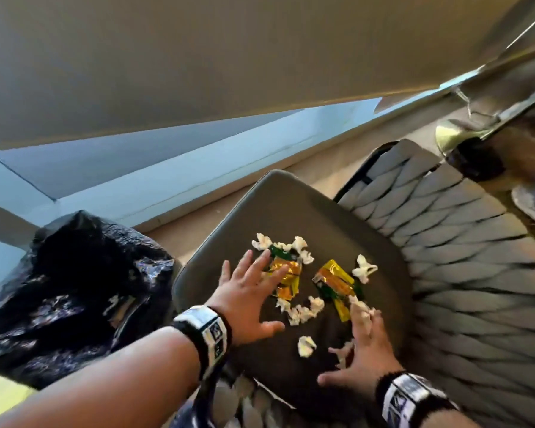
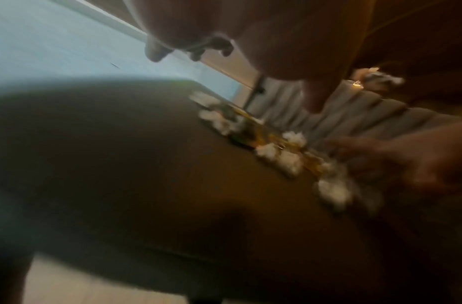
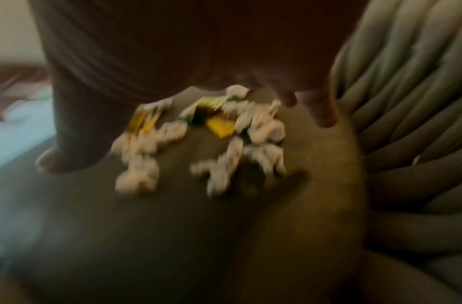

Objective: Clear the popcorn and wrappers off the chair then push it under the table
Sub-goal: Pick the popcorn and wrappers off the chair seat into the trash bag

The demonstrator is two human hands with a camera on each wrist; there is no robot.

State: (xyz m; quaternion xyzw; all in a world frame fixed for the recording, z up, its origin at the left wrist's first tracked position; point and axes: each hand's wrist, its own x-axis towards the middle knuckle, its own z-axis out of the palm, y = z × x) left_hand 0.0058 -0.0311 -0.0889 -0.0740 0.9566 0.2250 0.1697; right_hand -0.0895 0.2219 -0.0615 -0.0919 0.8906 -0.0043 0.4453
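White popcorn (image 1: pixel 303 313) and two yellow-green wrappers (image 1: pixel 334 281) lie scattered on the grey chair seat (image 1: pixel 278 205). My left hand (image 1: pixel 250 291) is spread flat, fingers over the left wrapper (image 1: pixel 286 278). At the seat's right side my right hand (image 1: pixel 363 338) has its fingers spread among popcorn pieces, holding nothing that I can see. The right wrist view is blurred and shows popcorn (image 3: pixel 139 174) and wrappers (image 3: pixel 221 127) below the fingers (image 3: pixel 323 111). In the left wrist view the popcorn (image 2: pixel 289 160) lies in a line across the seat (image 2: pixel 121 164).
A black bin bag (image 1: pixel 74 291) stands open to the left of the chair. The ribbed chair back (image 1: pixel 464 273) rises on the right. A table edge with a gold base (image 1: pixel 451 134) is at the upper right. A pale wall and blue floor lie beyond.
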